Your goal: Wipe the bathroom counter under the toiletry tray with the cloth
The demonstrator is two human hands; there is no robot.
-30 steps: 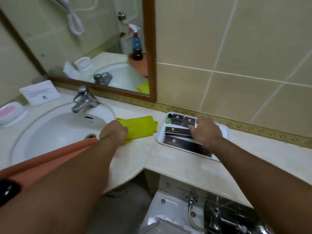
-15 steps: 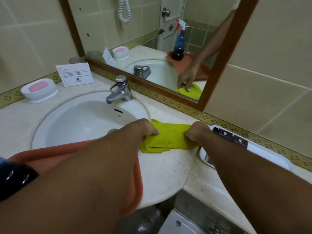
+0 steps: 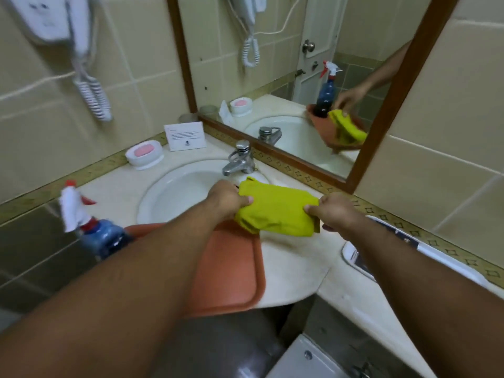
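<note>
A yellow cloth [image 3: 275, 211] hangs bunched above the worktop [image 3: 294, 257], beside the sink [image 3: 177, 192], pinched at opposite ends by left hand [image 3: 226, 199] and right hand [image 3: 334, 214], fingers closed; the white tray [image 3: 425, 255] sits right.

Hotel bathrm: sink [image 3: 191, 192], mirror [image 3: 300, 77], wall hairdryer [image 3: 79, 45], guest notice card [image 3: 185, 136].

Head camera, one wide-angle view, looking forward and down.

It sits close above both forearms, facing the table [image 3: 294, 257] corner; sink [image 3: 174, 197] at centre left, mirror [image 3: 300, 77] across the upper right.
</note>
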